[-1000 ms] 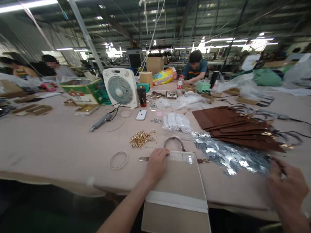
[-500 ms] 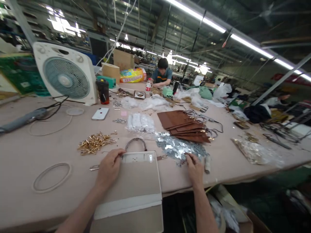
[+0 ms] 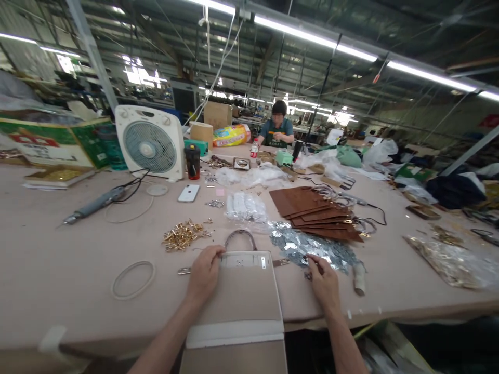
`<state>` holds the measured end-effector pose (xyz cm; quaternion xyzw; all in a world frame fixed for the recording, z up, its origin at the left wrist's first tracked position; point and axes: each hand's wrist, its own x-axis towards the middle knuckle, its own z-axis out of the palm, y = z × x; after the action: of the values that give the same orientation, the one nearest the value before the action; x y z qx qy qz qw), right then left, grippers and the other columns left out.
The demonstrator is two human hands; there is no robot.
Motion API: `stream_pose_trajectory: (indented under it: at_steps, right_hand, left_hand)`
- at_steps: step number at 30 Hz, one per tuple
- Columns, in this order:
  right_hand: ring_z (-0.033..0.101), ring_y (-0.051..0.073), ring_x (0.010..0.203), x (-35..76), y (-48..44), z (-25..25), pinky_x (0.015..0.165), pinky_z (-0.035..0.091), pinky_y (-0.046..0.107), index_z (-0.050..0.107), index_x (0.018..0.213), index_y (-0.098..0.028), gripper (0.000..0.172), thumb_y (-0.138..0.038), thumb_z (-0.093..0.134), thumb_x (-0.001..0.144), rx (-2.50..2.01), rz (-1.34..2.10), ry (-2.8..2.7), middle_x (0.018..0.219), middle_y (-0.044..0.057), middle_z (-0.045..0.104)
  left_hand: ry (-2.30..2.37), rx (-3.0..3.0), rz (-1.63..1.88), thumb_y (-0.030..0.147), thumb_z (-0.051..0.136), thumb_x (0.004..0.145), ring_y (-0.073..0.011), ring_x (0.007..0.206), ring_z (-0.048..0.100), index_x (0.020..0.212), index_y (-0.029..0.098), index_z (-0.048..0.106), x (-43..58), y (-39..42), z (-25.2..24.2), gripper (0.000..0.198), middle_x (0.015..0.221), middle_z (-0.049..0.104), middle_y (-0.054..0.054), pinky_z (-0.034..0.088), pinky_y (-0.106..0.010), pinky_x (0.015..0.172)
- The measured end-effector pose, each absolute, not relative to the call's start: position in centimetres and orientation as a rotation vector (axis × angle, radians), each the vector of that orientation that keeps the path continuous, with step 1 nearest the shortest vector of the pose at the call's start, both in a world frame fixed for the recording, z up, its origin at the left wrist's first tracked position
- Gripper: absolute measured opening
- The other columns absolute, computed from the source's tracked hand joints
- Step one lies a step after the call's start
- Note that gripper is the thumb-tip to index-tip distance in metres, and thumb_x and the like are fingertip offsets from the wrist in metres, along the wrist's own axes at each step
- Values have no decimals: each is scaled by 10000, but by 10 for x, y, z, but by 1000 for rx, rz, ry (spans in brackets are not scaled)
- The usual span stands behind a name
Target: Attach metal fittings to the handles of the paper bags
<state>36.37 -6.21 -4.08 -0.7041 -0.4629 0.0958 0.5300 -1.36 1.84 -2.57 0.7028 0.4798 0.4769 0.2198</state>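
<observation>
Left hand [image 3: 205, 272] clasps beige oblong panel [image 3: 244, 298], table's [image 3: 78, 280] front edge; right hand [image 3: 325, 284] near-closed (catch unclear) at silvery metal plates [image 3: 302, 241]; likely picking, precision needed.

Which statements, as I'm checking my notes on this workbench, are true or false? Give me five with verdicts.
1. The left hand is on the beige panel. True.
2. The right hand is over the gold-coloured pieces. False: it is at the near edge of the silvery metal plates.
3. The white phone lies flat on the table. True.
4. The brown sheets stand upright, apart. False: they lie overlapping.
5. The pale ring lies to the left of the left hand. True.
</observation>
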Motion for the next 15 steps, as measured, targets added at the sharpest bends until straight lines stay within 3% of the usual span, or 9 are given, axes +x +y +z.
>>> stream_pose_trajectory:
  at_steps: [4,10,15]
  right_hand:
    - [648,214,725,351,-51,-38,695,541,358,758,1158,-209,446,-542,591,913,-1674,320,-1095,1077,99,767]
    - [665,295,1062,344,-40,-33,976,494,447,783,1086,-206,389,-483,563,925,-1675,198,-1204,1129,118,759]
    - [663,261,919,345,-42,-33,871,520,416,755,1177,-198,416,-476,556,939,-1709,156,-1185,1166,117,741]
  left_hand:
    - [1326,1928,1330,208,433,916,-248,1020,681,993,222,712,-14,18,-25,290,1037,749,-66,526,-406,946]
    - [1329,1906,1315,237,428,932,-249,1043,681,1009,221,723,-16,19,-24,305,1060,755,-67,525,-410,967]
    - [1325,1909,1304,231,433,937,-244,1027,681,1003,214,715,-16,19,-23,290,1049,752,-61,525,-401,950]
